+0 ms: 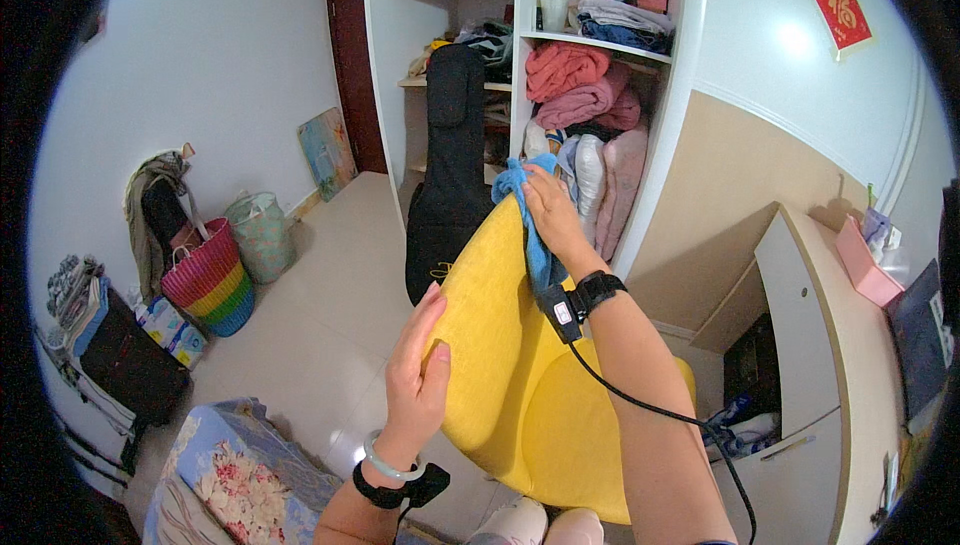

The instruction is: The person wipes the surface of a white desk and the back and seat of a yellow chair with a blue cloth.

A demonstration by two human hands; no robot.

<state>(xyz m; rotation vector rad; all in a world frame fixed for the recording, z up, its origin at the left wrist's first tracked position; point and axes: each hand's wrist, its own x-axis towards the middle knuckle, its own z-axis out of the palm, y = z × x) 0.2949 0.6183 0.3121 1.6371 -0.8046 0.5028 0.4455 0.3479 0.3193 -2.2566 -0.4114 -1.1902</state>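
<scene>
A yellow upholstered chair (480,305) stands in front of me, its backrest towards the left and its rounded seat (574,425) at the lower right. My right hand (553,207) presses a blue cloth (534,234) against the top edge of the backrest, and the cloth hangs down along the inner side. My left hand (421,369) rests against the outer side of the backrest, thumb on its edge. Each wrist wears a black strap with a small device, and a cable runs from the right one. A pale bangle circles my left wrist.
Shelves with folded blankets (570,72) and a black guitar bag (454,170) stand ahead. A striped woven basket (214,275) and a black suitcase (135,350) are at the left. A floral-covered seat or bed (240,477) lies lower left, a desk (817,320) at the right.
</scene>
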